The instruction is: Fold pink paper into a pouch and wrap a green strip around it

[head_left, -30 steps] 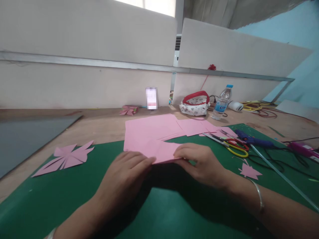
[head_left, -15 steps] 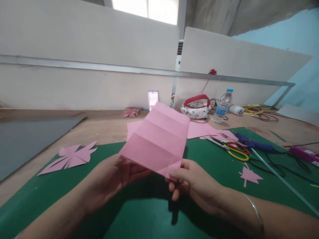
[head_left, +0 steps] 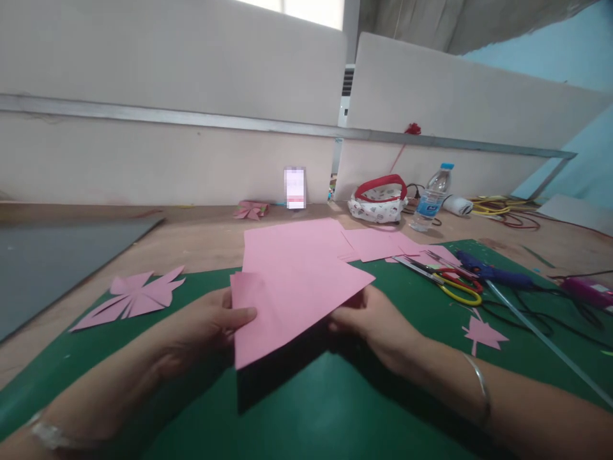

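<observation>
A folded sheet of pink paper [head_left: 297,306] is held above the green cutting mat [head_left: 306,415]. My left hand [head_left: 223,316] pinches its left edge, thumb on top, where a narrow layer is folded over. My right hand [head_left: 366,316] grips the right side from beneath, its fingers partly hidden by the paper. Behind it lie more pink sheets [head_left: 383,244]. On the mat at left rests a cut pink paper flower shape [head_left: 141,295]; at right is a smaller leaf-like pink cutout [head_left: 483,333].
Scissors with red and yellow handles [head_left: 457,291], a blue glue gun [head_left: 498,271] and a clear glue stick [head_left: 541,338] lie at right. Farther back stand a water bottle [head_left: 431,198], a white and red pouch [head_left: 378,201] and a phone [head_left: 295,188]. A grey board [head_left: 67,262] lies left.
The pink sheet has been turned over and lowered; its creased face no longer shows. My left thumb has come on top of the paper, and the view has shifted slightly.
</observation>
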A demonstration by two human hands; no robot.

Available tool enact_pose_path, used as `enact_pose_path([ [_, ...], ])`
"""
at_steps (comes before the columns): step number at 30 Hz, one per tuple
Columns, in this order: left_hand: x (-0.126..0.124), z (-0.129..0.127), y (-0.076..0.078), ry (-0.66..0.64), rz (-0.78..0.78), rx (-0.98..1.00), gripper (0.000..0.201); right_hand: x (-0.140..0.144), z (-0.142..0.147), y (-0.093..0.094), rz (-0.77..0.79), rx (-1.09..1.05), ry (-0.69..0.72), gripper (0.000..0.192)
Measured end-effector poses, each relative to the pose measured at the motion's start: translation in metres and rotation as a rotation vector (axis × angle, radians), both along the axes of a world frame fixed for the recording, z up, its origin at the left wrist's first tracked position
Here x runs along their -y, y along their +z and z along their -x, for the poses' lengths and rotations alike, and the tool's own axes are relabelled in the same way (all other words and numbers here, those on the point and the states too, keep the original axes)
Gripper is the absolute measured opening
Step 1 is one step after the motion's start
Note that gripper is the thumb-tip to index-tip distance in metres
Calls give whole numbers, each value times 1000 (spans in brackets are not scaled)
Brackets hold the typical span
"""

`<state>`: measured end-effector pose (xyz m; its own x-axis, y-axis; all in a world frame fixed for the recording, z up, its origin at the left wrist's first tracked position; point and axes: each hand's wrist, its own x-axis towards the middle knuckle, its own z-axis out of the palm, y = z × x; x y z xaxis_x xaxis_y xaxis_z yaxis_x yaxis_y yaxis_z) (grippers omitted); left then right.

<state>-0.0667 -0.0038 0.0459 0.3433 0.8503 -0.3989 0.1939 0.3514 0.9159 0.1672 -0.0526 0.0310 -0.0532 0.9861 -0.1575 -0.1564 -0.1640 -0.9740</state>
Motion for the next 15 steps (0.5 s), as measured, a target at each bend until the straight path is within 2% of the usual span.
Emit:
enact_pose_path([
  [2,-6,15,4,24,-97,-136,36,-13,-11,-4,-30,45,-108,65],
  [4,-12,27,7,49,-234,-285,27,-22,-20,-8,-141,183,-103,77],
  [5,-14,32,7,51,-310,-367,25,-24,-24,-10,-250,299,-49,74],
  [6,-17,36,7,51,-389,-454,25,-25,-26,-11,-387,438,29,64],
  [9,-24,42,3,49,-618,-701,42,-23,-27,-13,-749,813,256,17],
  [12,-20,35,-2,31,-826,-851,57,-16,-25,-11,-882,1034,333,22],
  [15,3,14,-2,-128,-966,-865,50,-7,-23,-5,-977,1191,359,23],
])
